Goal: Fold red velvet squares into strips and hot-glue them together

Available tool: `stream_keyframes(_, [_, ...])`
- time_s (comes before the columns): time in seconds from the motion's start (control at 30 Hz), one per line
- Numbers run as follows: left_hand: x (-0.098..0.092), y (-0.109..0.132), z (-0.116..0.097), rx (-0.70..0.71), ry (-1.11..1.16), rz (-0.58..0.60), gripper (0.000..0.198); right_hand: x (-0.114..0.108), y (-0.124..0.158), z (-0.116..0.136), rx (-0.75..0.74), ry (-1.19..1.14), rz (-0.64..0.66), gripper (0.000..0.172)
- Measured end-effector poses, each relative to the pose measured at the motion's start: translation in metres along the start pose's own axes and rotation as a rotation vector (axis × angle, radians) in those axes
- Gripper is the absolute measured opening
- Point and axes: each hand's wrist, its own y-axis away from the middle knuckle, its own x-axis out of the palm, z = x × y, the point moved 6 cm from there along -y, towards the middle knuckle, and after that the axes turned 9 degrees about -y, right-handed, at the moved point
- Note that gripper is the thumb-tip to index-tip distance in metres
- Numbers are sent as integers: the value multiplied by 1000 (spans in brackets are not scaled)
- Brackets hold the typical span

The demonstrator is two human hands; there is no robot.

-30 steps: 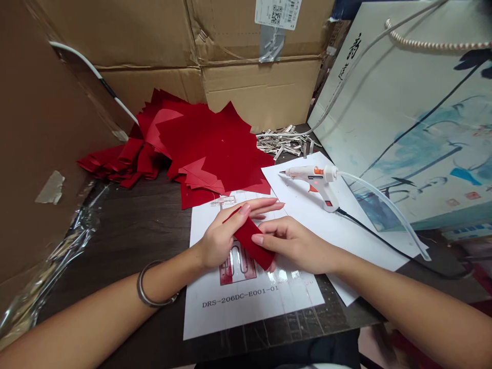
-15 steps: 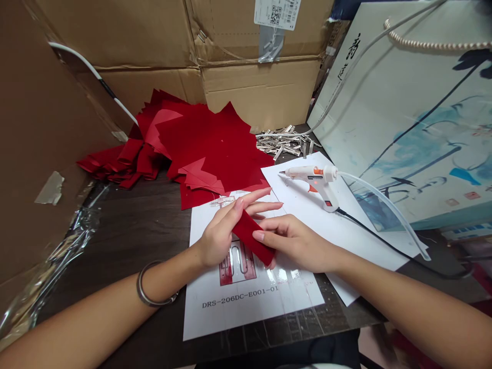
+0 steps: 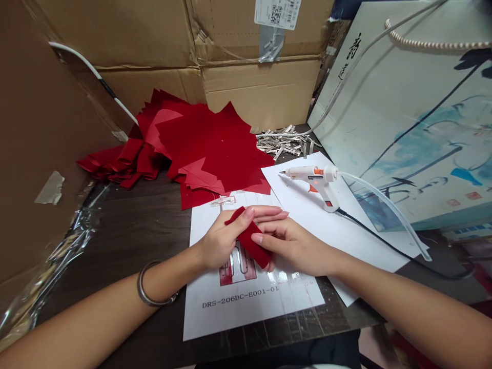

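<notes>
Strip, red, lies slantwise between both hands, above the printed sheet at the desk's near edge. Left hand closed on its far-left end, thumb on top, fingers extended; the end projects slightly past the thumb. Right hand pinches its near-right part, thumb over, fingers curled beneath. Glue gun on plain paper, right. Red pieces and clips toward the far edge.
</notes>
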Motion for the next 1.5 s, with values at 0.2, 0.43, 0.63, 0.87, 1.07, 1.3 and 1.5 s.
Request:
stream_keyframes(0.2, [1, 0, -1, -4, -100, 35, 46, -1, 1, 2, -19, -26, -26, 36])
stream_keyframes(0.43, [1, 2, -1, 29, -119, 32, 45, 1, 2, 2, -1, -20, 5, 35])
stream_keyframes(0.63, [1, 1, 1, 43, 68, 8, 43, -2, 0, -1, 15, 3, -17, 37])
stream_keyframes(0.87, [3, -3, 3, -17, 236, 35, 57, -3, 0, -3, 22, -16, -9, 37])
stream_keyframes(1.07, [-2, -5, 3, -13, 271, 5, 58, -1, -1, -5, 46, -54, 12, 38])
stream_keyframes(1.3, [-3, -5, 4, -13, 262, 38, 74, -6, -1, -4, 27, -78, -54, 38])
stream_keyframes(1.5, [-3, -3, 5, 6, 96, 34, 43, -6, -1, -5, 21, -51, -49, 39])
